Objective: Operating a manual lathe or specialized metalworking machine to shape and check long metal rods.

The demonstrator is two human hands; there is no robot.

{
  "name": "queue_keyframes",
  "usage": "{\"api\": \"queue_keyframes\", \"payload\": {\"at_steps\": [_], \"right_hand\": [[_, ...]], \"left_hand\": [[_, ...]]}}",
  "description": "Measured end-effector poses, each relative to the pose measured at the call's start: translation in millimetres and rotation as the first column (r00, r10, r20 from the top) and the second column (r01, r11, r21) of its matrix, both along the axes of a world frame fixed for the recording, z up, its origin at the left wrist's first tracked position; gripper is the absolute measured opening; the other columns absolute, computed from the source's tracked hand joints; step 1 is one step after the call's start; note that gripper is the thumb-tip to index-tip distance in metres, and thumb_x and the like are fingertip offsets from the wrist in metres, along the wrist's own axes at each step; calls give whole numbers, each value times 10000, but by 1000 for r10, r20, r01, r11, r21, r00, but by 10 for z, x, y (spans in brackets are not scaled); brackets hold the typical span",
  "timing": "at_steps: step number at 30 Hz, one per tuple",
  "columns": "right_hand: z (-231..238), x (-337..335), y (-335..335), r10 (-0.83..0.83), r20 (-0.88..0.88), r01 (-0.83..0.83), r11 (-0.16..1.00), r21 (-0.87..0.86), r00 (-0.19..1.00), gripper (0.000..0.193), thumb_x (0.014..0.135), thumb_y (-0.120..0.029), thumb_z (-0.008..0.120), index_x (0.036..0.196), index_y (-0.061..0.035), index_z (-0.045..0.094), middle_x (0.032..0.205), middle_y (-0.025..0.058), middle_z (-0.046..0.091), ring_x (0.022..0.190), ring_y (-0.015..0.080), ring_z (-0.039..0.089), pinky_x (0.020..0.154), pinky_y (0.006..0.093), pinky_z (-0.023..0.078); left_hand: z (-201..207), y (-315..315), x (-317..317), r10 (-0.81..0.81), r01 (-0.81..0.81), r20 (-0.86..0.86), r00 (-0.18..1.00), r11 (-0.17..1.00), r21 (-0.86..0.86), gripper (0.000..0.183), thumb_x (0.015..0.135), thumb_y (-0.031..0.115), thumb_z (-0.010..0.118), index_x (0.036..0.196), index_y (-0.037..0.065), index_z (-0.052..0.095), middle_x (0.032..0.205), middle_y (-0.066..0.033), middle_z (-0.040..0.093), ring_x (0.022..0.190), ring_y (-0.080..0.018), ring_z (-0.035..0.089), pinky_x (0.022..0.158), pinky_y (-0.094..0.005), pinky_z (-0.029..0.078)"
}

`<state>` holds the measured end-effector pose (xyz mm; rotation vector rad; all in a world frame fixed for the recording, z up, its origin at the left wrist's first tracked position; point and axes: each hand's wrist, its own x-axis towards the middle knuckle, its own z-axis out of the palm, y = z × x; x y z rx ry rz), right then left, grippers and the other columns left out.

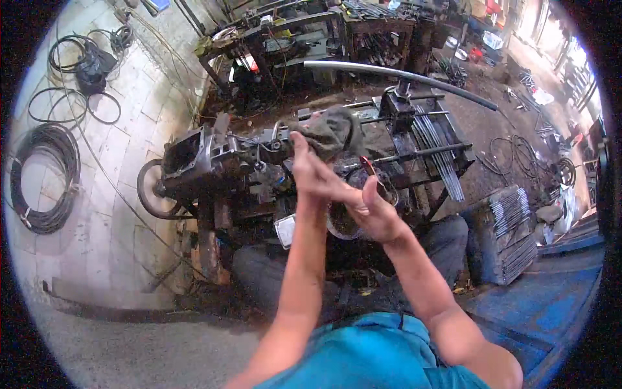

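Observation:
My left hand (317,176) and my right hand (378,217) meet in front of me, the fingers of one laid against the other. Both thumbs stick up, the fingers look stretched out, and I see nothing held in either hand. Just beyond my left hand, a crumpled dark cloth (337,133) lies on a greasy metal machine (227,152). A small red-handled tool (367,165) shows past my right thumb. Below my hands is a round, pale-rimmed container (341,228), partly covered by them.
A long bar (402,75) slants across the machine's far side. Thin metal rods (440,155) lie at its right, with another stack of rods (510,211) nearer me. A white box (285,231) sits by my left forearm. Coiled cable (45,178) lies at the left.

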<state>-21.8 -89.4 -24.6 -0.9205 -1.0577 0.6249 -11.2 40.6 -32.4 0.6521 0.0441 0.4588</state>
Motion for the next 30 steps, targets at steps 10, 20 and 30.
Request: {"api": "queue_keyframes", "payload": {"at_steps": [10,20,30], "right_hand": [[-233,278,388,381,-709,82,848,524,593,711,1003,-555,337,1532,-91,232,1581,191,223,1443,375,246,1184,498,209],[-638,-35,-134,284,-709,-70,947,315,646,735,989,-404,499,1553,-82,154,1607,126,191,1451,294,277,1192,409,225],[-222,181,-78,-509,-197,508,860,-59,838,564,951,-256,544,1458,-58,397,1456,115,454,1348,228,420,1084,387,358]], "left_hand": [[-214,-383,-253,-163,158,12,987,934,-319,524,1034,318,295,1424,-20,388,1455,-175,441,1335,-320,431,1154,-426,312],[-472,-192,-615,20,-171,-325,946,880,-442,417,1043,395,354,1232,70,534,1277,-130,583,1144,-294,578,1015,-446,465],[-469,-265,-450,418,-217,-229,879,779,588,457,1049,473,352,1050,62,550,934,-89,629,843,-187,586,819,-335,473]]}}
